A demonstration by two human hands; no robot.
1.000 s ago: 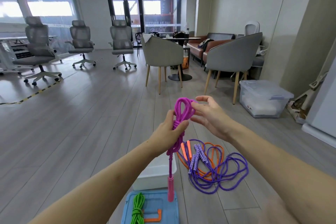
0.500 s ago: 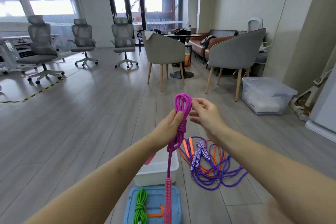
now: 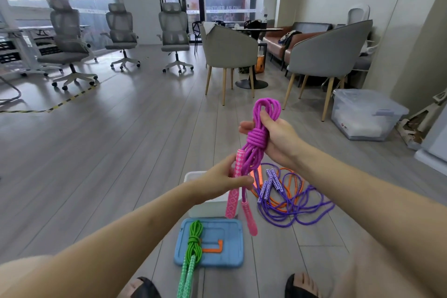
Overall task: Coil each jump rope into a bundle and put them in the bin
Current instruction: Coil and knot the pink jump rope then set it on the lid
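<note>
**Pink rope bundle held over the bin, two ropes loose on floor**

Open wood floor (image 3: 101, 152) runs wide to the left and ahead; nothing on it near the person. Right side is tighter: wall, a lidded clear storage box (image 3: 365, 113) and some debris in the corner. Two grey armchairs (image 3: 232, 55) stand ahead, office chairs (image 3: 70, 43) far left, well apart from the work spot.

White bin (image 3: 208, 205) sits on the floor right in front of the person, mostly hidden by the left arm and hand; contents cannot be seen. Blue lid (image 3: 212, 249) lies flat on the floor just nearer than the bin, with an orange clip on it. Green jump rope (image 3: 194, 239), already coiled and knotted, lies across the lid's left edge, handles trailing off toward the feet.

Right hand (image 3: 275, 138) is closed around the top of the pink jump rope (image 3: 256, 138), fingers wrapped below the loops, with a wrapped knot in the middle of the bundle. Left hand (image 3: 225, 179) pinches one pink handle, fingers closed on it; the second handle hangs free below, over the gap between bin and lid. The bundle is in the air above the bin's right side.

Purple jump rope (image 3: 297, 210) and orange jump rope (image 3: 290, 176) lie tangled together, uncoiled, on the floor just right of the bin. Two sandalled feet show at the bottom edge.
</note>
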